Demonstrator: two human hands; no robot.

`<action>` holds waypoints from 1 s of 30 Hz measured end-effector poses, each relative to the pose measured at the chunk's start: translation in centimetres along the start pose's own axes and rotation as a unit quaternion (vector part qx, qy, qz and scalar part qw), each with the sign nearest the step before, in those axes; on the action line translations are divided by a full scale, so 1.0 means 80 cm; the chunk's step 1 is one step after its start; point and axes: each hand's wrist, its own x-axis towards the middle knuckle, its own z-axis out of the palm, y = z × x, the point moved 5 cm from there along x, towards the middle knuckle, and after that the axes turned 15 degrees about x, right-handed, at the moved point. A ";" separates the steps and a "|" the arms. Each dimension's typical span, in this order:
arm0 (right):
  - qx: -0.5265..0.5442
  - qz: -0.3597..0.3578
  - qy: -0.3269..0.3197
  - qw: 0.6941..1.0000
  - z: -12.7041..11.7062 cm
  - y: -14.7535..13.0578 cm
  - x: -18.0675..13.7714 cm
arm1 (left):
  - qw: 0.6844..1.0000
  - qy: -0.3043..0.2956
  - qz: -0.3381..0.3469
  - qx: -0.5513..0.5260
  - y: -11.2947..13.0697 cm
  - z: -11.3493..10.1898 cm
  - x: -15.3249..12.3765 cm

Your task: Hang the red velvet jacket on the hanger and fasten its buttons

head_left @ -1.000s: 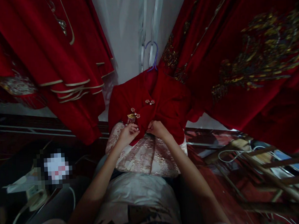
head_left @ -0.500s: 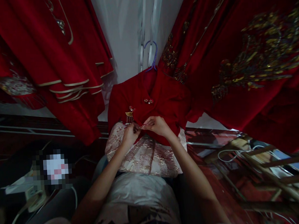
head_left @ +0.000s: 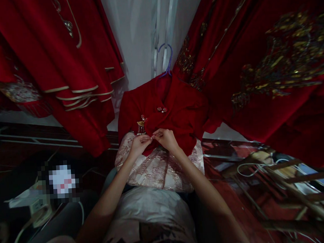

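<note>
The left hand [head_left: 138, 143] and right hand [head_left: 165, 138] are pinched shut, fingertips nearly touching, on the front edge of the red jacket [head_left: 183, 109]. The jacket is hung from a purple hanger [head_left: 167, 59] over a pale brocade skirt [head_left: 159, 168]. 1 gold tassel brooch [head_left: 141, 126] is seen just above the left hand.

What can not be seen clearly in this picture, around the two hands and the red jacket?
All in the head view:
- What the left hand and right hand pinch on the red jacket: too small, covered by fingertips.
- Purple hanger: lower part hidden inside the jacket's collar.
- Patch at lower left: pixelated, unreadable.
- Wooden frame at right: blurred, dark.
</note>
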 end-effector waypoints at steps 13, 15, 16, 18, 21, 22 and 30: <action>-0.092 0.011 -0.014 0.996 -0.003 -0.006 -0.003 | 1.000 0.002 0.003 0.019 -0.008 0.001 -0.001; -0.115 0.027 -0.005 0.993 -0.014 -0.013 -0.004 | 0.998 0.039 0.012 0.046 -0.009 0.000 -0.001; -0.122 0.031 -0.001 0.992 -0.020 -0.018 -0.005 | 0.996 0.060 0.020 0.065 -0.009 -0.002 -0.002; -0.129 0.032 0.002 0.991 -0.031 -0.029 -0.008 | 0.990 0.083 0.039 0.103 -0.008 -0.002 -0.005; -0.134 0.029 -0.009 0.990 -0.039 -0.040 -0.011 | 0.985 0.063 0.061 0.145 -0.004 0.001 -0.010; -0.138 0.031 -0.014 0.990 -0.038 -0.041 -0.012 | 0.984 0.053 0.068 0.157 -0.003 0.003 -0.011; -0.133 0.044 -0.057 0.989 -0.012 -0.008 -0.008 | 0.976 0.028 0.096 0.194 0.003 0.004 -0.013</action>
